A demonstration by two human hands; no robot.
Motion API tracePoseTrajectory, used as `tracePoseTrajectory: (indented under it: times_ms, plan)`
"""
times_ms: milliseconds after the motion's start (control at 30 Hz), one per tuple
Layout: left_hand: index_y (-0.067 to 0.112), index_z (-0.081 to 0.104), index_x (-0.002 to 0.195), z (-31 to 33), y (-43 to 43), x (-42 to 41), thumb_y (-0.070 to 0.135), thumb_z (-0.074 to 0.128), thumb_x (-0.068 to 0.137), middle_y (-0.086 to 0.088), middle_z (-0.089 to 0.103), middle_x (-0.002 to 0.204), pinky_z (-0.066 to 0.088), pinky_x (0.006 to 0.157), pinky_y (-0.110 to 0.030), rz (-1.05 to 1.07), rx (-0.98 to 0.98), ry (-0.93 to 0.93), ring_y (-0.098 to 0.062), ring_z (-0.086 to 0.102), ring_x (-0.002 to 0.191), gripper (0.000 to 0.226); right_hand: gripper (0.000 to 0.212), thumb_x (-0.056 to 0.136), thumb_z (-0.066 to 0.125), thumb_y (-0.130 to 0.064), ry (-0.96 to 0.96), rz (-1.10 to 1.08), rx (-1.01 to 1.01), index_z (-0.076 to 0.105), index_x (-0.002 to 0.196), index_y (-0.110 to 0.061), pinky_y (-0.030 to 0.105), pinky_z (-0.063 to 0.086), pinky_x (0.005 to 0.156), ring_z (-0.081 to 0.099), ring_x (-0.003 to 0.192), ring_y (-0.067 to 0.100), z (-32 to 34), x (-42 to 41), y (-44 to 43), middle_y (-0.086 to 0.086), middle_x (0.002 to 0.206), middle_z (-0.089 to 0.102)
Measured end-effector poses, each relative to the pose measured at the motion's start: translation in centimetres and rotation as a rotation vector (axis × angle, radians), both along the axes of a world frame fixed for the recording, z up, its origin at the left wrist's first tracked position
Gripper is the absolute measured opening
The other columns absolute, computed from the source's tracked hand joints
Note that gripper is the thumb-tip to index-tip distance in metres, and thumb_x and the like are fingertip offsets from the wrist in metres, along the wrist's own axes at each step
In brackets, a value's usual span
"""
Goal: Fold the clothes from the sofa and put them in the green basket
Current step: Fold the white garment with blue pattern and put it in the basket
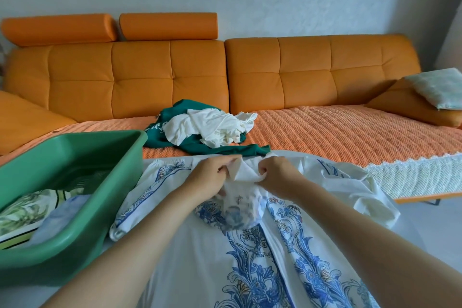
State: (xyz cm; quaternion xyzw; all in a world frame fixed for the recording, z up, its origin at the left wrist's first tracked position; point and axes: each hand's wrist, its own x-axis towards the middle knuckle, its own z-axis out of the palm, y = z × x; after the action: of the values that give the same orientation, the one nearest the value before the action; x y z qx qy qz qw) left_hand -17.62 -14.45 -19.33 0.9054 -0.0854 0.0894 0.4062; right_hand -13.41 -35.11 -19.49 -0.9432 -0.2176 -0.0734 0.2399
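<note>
Both hands are on the white garment with blue flower print (262, 270), which is spread over the front edge of the sofa (300, 77) seat. The left hand (212, 172) and right hand (277, 172) sit close together, fingers curled, each pinching a bunched bit of plain white cloth at its top end. The green basket (75, 137) sits at the seat's front left edge, just beside the garment, with folded pieces (22, 212) inside. Mid-seat, a dark green top (175, 142) lies crumpled under a white one (212, 127). A pale pillow (440, 87) is at the right end.
</note>
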Motion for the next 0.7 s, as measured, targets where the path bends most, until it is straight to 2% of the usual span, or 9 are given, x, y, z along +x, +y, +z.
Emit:
tracePoseTrajectory:
  times_ms: [33,133,200,267,367,467,533,600,700]
  plan:
    - [0.031,0.074,0.108,0.2,0.1,0.2,0.002,0.049,0.095,0.012,0.068,0.081,0.053,0.054,-0.03,0.064,0.028,-0.144,-0.008,0.067,0.066,0.04,0.039,0.078,0.062,0.004,-0.08,-0.034,0.05,0.036,0.058,-0.017,0.035,0.036,0.051,0.045,0.062,0.025,0.2,0.1,0.3,0.002,0.066,0.045]
    - [0.01,0.076,0.076,0.7,0.4,0.4,-0.014,0.067,0.077,0.01,0.067,0.084,0.049,0.072,-0.01,0.147,0.004,-0.603,0.002,0.062,0.075,0.026,0.035,0.07,0.055,0.02,-0.357,0.023,0.169,0.042,0.061,-0.01,0.049,0.047,0.053,0.05,0.063,0.031,0.8,0.2,0.6,0.011,0.078,0.053]
    - [0.013,0.074,0.069,0.9,0.9,0.3,-0.017,0.069,0.073,0.011,0.064,0.085,0.048,0.077,-0.012,0.107,0.074,-0.642,-0.001,0.058,0.08,0.03,0.034,0.063,0.055,0.025,-0.483,0.116,0.078,0.044,0.061,-0.007,0.049,0.049,0.057,0.05,0.065,0.031,0.9,0.1,0.3,0.011,0.078,0.054]
    - [0.03,0.07,0.061,1.2,1.2,-0.3,-0.012,0.067,0.075,0.017,0.063,0.082,0.048,0.079,-0.021,0.012,0.19,-0.386,-0.001,0.057,0.082,0.044,0.032,0.068,0.053,0.02,-0.491,0.177,-0.165,0.046,0.065,-0.011,0.044,0.049,0.073,0.05,0.073,0.027,0.6,-0.2,-0.4,0.006,0.078,0.053]
    - [0.04,0.073,0.066,1.1,1.7,-1.4,-0.004,0.06,0.077,0.015,0.073,0.085,0.055,0.078,-0.028,-0.297,0.416,0.322,0.001,0.065,0.079,0.047,0.029,0.084,0.054,0.0,-0.099,0.252,-0.596,0.06,0.077,-0.028,0.033,0.046,0.093,0.056,0.091,0.016,0.4,-1.2,-1.4,-0.01,0.09,0.057]
    - [0.032,0.077,0.075,0.6,1.5,-2.0,0.008,0.056,0.078,0.011,0.074,0.083,0.052,0.068,-0.03,-0.368,0.552,0.674,-0.01,0.068,0.073,0.032,0.031,0.084,0.06,-0.005,0.297,0.291,-0.613,0.078,0.09,-0.03,0.027,0.051,0.092,0.063,0.094,0.005,1.4,-2.2,-1.4,-0.02,0.091,0.07]
    - [0.022,0.071,0.066,0.5,1.0,-2.0,0.015,0.048,0.076,0.003,0.068,0.073,0.045,0.062,-0.028,-0.171,0.461,0.478,-0.015,0.061,0.063,0.026,0.031,0.079,0.058,-0.006,0.268,0.201,-0.446,0.079,0.08,-0.03,0.03,0.059,0.081,0.068,0.081,0.002,2.2,-2.5,-1.0,-0.017,0.079,0.074]
    - [0.016,0.057,0.062,0.3,0.3,-1.9,0.019,0.04,0.076,0.004,0.057,0.064,0.038,0.058,-0.028,0.054,0.274,0.059,-0.019,0.054,0.063,0.022,0.03,0.073,0.052,-0.006,0.137,0.107,-0.3,0.074,0.07,-0.025,0.034,0.06,0.073,0.067,0.071,0.008,2.3,-2.5,-0.7,-0.01,0.069,0.071]
    - [0.027,0.055,0.075,0.2,-1.0,-1.7,0.016,0.041,0.087,0.011,0.057,0.082,0.042,0.067,-0.029,0.095,0.147,-0.314,-0.011,0.056,0.083,0.022,0.018,0.084,0.057,-0.021,-0.083,0.148,-0.298,0.071,0.094,-0.027,0.039,0.053,0.087,0.061,0.097,0.017,1.0,-2.5,-0.1,-0.008,0.098,0.069]
